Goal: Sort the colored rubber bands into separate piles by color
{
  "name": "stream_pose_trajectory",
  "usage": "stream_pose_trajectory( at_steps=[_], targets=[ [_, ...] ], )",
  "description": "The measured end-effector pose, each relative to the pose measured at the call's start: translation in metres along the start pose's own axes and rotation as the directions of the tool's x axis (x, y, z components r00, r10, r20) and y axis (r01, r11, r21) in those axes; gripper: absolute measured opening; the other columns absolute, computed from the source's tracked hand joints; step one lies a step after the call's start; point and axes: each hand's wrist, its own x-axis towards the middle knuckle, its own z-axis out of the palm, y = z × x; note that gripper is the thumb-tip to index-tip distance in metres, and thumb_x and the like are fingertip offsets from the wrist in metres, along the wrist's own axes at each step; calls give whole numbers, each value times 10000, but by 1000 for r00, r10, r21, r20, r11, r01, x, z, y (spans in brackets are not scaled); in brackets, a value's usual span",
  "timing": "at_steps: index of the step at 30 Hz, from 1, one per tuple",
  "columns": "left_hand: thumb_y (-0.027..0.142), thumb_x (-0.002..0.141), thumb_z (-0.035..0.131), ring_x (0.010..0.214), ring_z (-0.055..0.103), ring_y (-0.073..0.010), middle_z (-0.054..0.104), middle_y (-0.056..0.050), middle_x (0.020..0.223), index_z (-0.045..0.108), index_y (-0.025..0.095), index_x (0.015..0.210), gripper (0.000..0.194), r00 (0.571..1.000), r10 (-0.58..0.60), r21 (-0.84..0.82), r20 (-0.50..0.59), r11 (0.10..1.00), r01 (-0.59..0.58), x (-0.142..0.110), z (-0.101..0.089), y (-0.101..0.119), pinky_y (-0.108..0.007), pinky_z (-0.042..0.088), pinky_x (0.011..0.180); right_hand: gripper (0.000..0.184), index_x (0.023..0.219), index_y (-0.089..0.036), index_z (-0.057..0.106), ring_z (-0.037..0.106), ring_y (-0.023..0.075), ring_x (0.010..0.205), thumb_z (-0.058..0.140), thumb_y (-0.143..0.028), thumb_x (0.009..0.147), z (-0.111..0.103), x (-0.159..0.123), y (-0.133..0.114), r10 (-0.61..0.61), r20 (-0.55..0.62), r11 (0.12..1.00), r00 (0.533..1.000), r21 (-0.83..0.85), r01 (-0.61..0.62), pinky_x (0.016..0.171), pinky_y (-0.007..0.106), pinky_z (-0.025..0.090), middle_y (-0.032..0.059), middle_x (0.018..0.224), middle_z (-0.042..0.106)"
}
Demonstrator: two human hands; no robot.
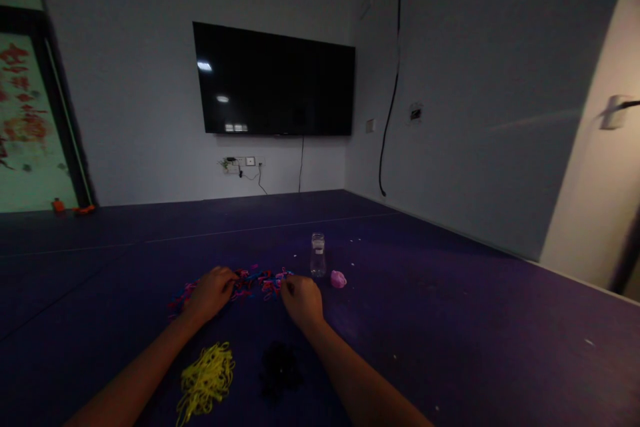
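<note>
A loose pile of small rubber bands (255, 280) in red, blue, pink and dark tones is spread over the purple surface. My left hand (213, 290) is closed over the left part of this pile, its fingertips down among the bands. At the pile's right end my right hand (303, 299) is also closed, thumb and fingers pressed together. What either hand pinches is too small and dark to make out. Nearer to me, between my forearms, lie a heap of yellow rubber bands (207, 377) and a heap of black ones (280, 368).
Just beyond my right hand stands a clear bottle (318, 257), upright and without a lid, with a crumpled-looking pink piece (339, 279) beside it. White scraps dot the purple surface (450, 340). A television (277, 83) hangs on the far wall; a black cable (393, 100) dangles at the right.
</note>
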Motion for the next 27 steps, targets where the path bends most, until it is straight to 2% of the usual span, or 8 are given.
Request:
stream_pose_trajectory(
  at_steps=[4, 7, 17, 24, 27],
  targets=[
    [208, 816, 434, 925, 561, -193, 659, -53, 945, 649, 194, 844, 217, 992, 126, -109, -5, 986, -125, -1, 6, 9, -332, 423, 823, 262, 664, -201, 643, 570, 103, 598, 447, -287, 815, -1, 0, -1, -7, 11, 1000, 1000, -2, 7, 486, 201, 250, 13, 656, 652],
    [262, 837, 424, 999, 539, -196, 646, -53, 1025, 655, 205, 848, 238, 985, 170, -154, -16, 973, -170, -3, 11, 8, -353, 409, 870, 247, 681, -206, 651, 576, 105, 619, 453, -278, 809, -1, 0, -2, -15, 25, 1000, 1000, -2, 15, 496, 198, 260, 14, 676, 658],
    [192, 804, 447, 914, 581, -183, 678, -51, 929, 670, 203, 821, 224, 988, 155, -230, -15, 961, -154, -4, 12, 2, -329, 436, 837, 292, 681, -205, 658, 592, 115, 632, 422, -297, 827, 0, -1, -3, -30, 24, 1000, 999, -5, 30, 507, 199, 272, 24, 684, 669],
    [184, 785, 469, 827, 589, -176, 672, -46, 819, 647, 189, 705, 195, 993, 110, -206, -39, 972, -116, -5, 11, 4, -306, 438, 778, 283, 688, -211, 659, 594, 114, 636, 426, -296, 825, -1, -1, -3, -27, 27, 999, 999, -17, 27, 506, 198, 279, 19, 699, 673],
    [192, 779, 474, 815, 589, -175, 668, -49, 812, 642, 187, 721, 177, 995, 95, -193, -40, 976, -101, -6, 10, 5, -300, 438, 763, 276, 692, -207, 660, 597, 114, 639, 435, -302, 822, -2, -1, -3, -33, 45, 999, 998, -13, 34, 510, 197, 282, 19, 694, 671]
  ],
)
